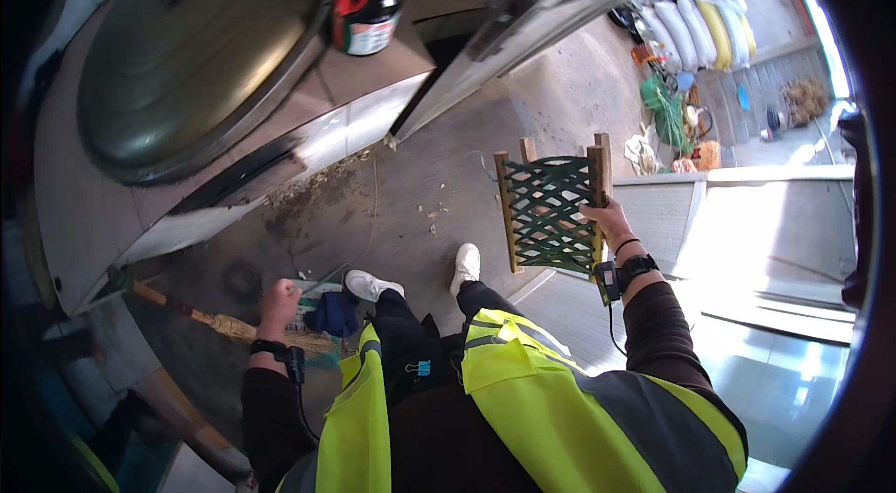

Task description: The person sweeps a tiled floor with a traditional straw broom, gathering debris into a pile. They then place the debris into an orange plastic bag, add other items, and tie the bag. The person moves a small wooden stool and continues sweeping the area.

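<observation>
My right hand (610, 221) grips the side rail of a small wooden folding stool (514, 213). Its seat (553, 220) is a lattice of woven dark green straps, and it hangs above the floor to the right of my feet. On the other side, my left hand (278, 305) is closed, with a thin green strip (325, 277) running out of its fingers towards the floor. Where that strip ends is hard to make out. Below the left hand lie a straw broom (224, 326) and a dark blue cloth (333, 314).
A brick stove counter (392, 70) at left carries a large metal pot lid (203, 66) and a dark sauce bottle (367, 14) with a red handle. A door frame (483, 63) leads to a space with stacked sacks (693, 31). Scraps litter the concrete floor (413, 185).
</observation>
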### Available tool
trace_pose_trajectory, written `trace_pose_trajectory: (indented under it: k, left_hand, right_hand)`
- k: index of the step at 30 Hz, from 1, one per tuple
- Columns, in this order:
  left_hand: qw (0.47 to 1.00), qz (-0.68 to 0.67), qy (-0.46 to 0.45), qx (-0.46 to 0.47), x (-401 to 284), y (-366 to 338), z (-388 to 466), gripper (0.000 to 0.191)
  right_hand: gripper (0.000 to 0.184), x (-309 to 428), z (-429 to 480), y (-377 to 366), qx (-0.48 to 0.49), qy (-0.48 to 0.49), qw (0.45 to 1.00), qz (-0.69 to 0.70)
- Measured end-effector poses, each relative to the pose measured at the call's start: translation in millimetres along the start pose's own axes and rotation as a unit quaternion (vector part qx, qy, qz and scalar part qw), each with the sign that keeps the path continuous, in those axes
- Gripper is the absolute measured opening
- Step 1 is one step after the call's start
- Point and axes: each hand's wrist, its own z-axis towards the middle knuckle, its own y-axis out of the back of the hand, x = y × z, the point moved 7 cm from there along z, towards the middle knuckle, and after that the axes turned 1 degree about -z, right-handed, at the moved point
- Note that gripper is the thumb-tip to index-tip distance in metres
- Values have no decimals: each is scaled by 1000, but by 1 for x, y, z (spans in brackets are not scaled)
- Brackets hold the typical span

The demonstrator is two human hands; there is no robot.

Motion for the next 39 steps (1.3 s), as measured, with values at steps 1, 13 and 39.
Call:
trace_pose_trajectory:
  k: [1, 13, 39]
  left_hand:
    - [1000, 10, -19, 6, -31, -10, 1, 27]
    - [943, -17, -196, 267, -438, -203, 11, 58]
    - [861, 73, -350, 362, -1150, -533, 228, 36]
  right_hand:
    - [29, -1, -1, 16, -22, -15, 999, 25]
    - [24, -24, 91, 165, -13, -49, 955, 292]
    - [35, -20, 439, 606, -69, -55, 916, 391]
